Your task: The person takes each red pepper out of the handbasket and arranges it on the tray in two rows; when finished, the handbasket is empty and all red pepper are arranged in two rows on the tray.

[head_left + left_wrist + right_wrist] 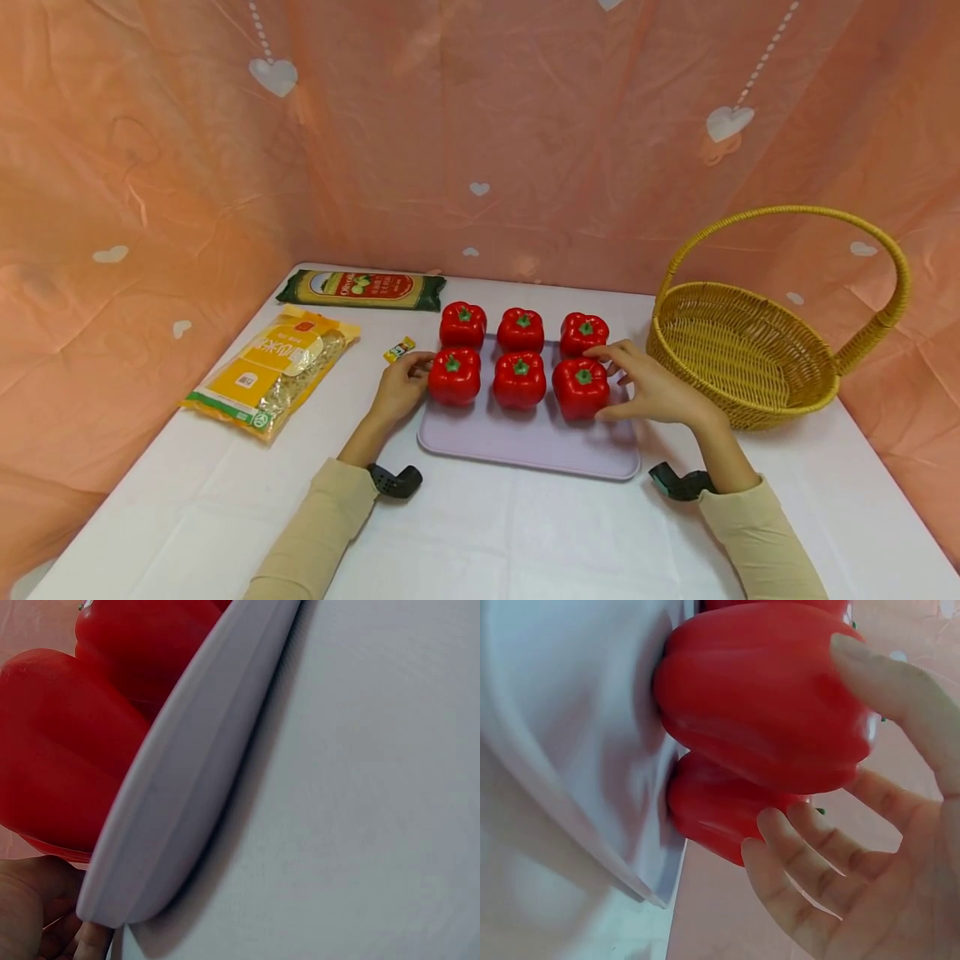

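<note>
Several red bell peppers with green stems stand in two rows on a pale lilac tray [517, 442]. At the tray's left edge my left hand [403, 385] grips the rim beside the front-left bell pepper [453, 377]. The left wrist view has those fingers [91, 941] curled below the tray's corner. My right hand [654, 385] is at the front-right bell pepper [581, 389], thumb and index finger spread at its right side. In the right wrist view the thumb [889, 686] overlaps that pepper, and the other fingers are loosely bent away from it.
A yellow woven basket [750, 408] with a tall handle stands right of the tray. To the left lie an orange grain bag [273, 367], a green-ended olive oil noodle packet [363, 287] and a small yellow sachet [400, 349]. Pink curtains [525, 150] enclose the white table.
</note>
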A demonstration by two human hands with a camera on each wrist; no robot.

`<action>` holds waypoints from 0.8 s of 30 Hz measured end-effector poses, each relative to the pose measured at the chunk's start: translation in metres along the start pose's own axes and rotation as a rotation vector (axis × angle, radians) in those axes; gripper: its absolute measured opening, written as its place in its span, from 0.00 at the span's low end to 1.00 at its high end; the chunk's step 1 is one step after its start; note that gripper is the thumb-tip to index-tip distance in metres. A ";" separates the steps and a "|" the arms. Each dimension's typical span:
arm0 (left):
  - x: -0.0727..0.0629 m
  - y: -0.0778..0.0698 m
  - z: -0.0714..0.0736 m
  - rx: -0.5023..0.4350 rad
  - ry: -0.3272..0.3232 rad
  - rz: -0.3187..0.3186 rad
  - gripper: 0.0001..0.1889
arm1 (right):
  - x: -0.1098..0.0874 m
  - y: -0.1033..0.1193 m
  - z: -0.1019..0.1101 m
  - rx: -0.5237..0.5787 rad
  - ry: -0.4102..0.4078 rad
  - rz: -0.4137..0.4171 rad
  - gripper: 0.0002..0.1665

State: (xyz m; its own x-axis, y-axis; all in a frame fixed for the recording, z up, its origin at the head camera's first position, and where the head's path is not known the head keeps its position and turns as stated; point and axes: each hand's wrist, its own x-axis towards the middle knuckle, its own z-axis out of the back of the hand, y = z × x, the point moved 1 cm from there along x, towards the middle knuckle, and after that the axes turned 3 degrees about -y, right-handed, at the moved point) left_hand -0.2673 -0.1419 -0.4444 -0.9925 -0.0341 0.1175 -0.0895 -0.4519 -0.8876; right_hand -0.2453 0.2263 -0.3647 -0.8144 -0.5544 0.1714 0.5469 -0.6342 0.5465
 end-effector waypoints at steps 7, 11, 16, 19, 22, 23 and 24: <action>0.001 0.000 0.001 0.006 -0.002 -0.001 0.19 | 0.000 0.000 0.002 -0.004 -0.019 0.012 0.43; 0.001 0.000 0.000 0.004 -0.006 0.008 0.19 | 0.000 0.001 0.002 -0.016 -0.051 0.007 0.42; 0.000 0.000 0.000 0.004 -0.007 0.013 0.18 | 0.001 0.001 0.001 -0.031 -0.065 -0.017 0.42; 0.000 0.000 0.000 0.000 -0.004 0.011 0.18 | 0.002 0.000 0.001 -0.033 -0.073 -0.026 0.42; 0.000 0.000 0.000 -0.005 -0.001 0.013 0.19 | 0.002 0.000 0.001 -0.026 -0.078 -0.031 0.42; 0.000 0.000 0.000 -0.007 0.000 0.013 0.19 | 0.002 0.000 0.001 -0.023 -0.075 -0.032 0.42; 0.000 -0.001 0.000 -0.009 0.000 0.014 0.19 | 0.002 0.000 0.001 -0.019 -0.070 -0.033 0.43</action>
State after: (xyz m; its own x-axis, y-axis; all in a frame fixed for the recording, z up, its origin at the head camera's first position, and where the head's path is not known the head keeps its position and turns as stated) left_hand -0.2668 -0.1416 -0.4437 -0.9936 -0.0405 0.1053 -0.0766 -0.4435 -0.8930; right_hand -0.2470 0.2263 -0.3634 -0.8432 -0.4947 0.2105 0.5225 -0.6618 0.5375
